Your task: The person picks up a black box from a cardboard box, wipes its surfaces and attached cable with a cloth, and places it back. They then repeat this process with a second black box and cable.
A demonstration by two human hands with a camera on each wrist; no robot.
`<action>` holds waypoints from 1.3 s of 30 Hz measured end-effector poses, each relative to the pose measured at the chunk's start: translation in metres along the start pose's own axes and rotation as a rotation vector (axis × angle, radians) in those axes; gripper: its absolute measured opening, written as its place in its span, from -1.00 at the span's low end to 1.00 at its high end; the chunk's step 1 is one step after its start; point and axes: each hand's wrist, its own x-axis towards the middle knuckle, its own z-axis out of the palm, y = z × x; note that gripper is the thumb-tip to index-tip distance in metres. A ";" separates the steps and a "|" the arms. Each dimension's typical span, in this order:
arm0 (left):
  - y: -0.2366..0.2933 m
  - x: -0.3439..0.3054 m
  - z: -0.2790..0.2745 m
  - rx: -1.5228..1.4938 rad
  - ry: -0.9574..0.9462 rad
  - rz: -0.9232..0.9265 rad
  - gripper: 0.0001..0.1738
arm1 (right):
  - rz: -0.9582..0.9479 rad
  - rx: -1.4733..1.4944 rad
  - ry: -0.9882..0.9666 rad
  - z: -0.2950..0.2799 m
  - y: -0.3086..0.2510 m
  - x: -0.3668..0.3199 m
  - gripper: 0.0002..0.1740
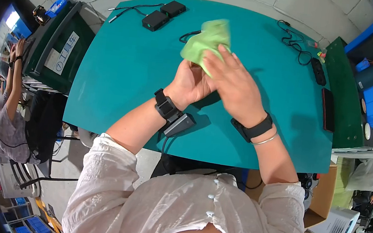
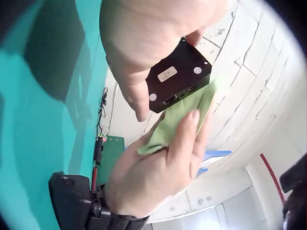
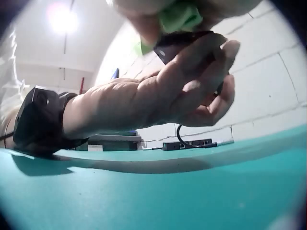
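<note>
My left hand (image 1: 191,85) grips a small black box (image 2: 180,74), its fingers curled round the edges; the ports and a white label on it show in the left wrist view. A light green cloth (image 1: 209,40) is pinched in my right hand (image 1: 239,88) and lies against the port side of the box. Seen from the right wrist, the left hand (image 3: 168,93) holds the box from below, while the cloth (image 3: 180,18) bunches above it. In the head view the cloth and hands hide the box.
Two black boxes (image 1: 156,20) with cables stand at the back left of the green table (image 1: 121,76). Along its right side lie a black cable, a power strip (image 1: 318,71) and a dark flat device (image 1: 328,109). Another person (image 1: 8,127) is at the far left.
</note>
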 end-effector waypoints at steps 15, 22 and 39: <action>0.010 -0.001 0.010 -0.052 -0.037 0.017 -0.34 | 0.380 0.044 -0.024 -0.039 0.049 -0.023 -0.58; 0.009 0.009 -0.014 0.118 0.014 0.111 -0.39 | 0.969 1.291 0.381 -0.020 0.047 -0.022 -0.47; 0.015 0.006 -0.003 0.593 0.115 0.159 -0.53 | 1.012 0.690 -0.080 -0.011 0.050 -0.028 -0.62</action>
